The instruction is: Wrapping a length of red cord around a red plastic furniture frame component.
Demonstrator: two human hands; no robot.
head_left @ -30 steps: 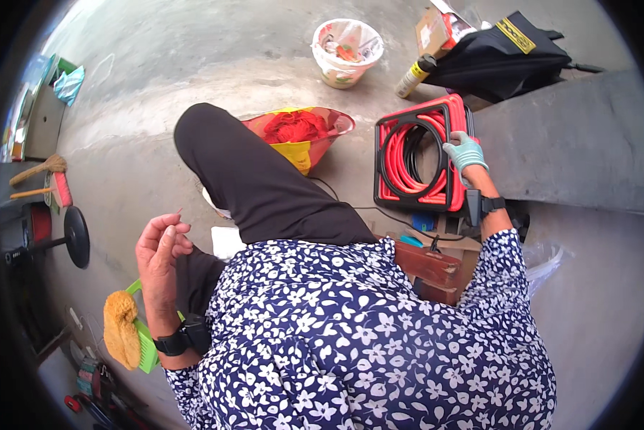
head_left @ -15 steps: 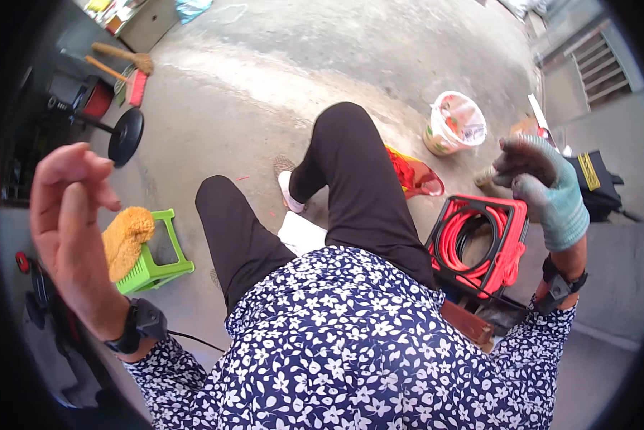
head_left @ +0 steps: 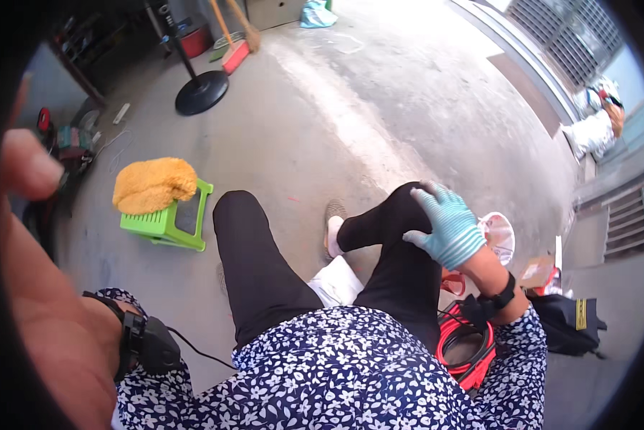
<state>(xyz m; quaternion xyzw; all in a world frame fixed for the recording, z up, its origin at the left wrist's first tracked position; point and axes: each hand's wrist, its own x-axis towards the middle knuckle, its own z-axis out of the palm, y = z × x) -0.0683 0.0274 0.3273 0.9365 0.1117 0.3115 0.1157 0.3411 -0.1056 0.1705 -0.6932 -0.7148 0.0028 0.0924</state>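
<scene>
My left hand (head_left: 42, 287), bare, is raised close at the left edge. It looks large and blurred, most of its fingers are cut off, and I see nothing held in it. In a striped teal-and-white glove, my right hand (head_left: 447, 226) rests on my right knee with its fingers spread, holding nothing. Below that forearm lies a coil of red and black cable (head_left: 472, 358), partly covered by the arm. A white bucket (head_left: 505, 233) is half hidden behind the glove. White cloth (head_left: 336, 281) shows between my thighs.
A green stool (head_left: 161, 226) with a fluffy yellow cushion (head_left: 154, 185) stands at left. Beyond it are a black stand's round base (head_left: 202, 92) and a red-bristled broom (head_left: 234, 56). At right lie a black bag (head_left: 562, 326) and a cardboard box (head_left: 537, 272).
My gloved right hand has come down and inward onto my right knee, its fingers opening out. My left hand has moved closer and toward the left edge. The whole view has swung.
</scene>
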